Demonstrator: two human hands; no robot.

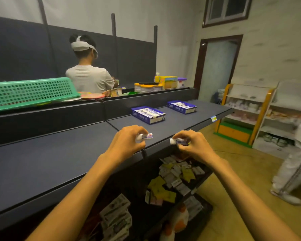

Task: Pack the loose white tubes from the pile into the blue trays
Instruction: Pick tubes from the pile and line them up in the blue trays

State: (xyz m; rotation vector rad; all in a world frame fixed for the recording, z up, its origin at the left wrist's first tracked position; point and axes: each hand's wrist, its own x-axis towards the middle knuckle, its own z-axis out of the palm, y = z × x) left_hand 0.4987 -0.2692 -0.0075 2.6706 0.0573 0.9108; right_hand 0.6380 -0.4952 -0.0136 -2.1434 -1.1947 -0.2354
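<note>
One tube is pinched in the left hand, another tube in the right hand, ready for the far blue trays.

Two trays on the shelf top: the near tray lies left of the far tray, each holding tubes laid side by side. Nearer than both, the left hand and right hand each hold one tube, the left tube and the right tube, over the shelf's near edge. A basket sits far left behind the shelf; a lower shelf of packets lies below.
</note>
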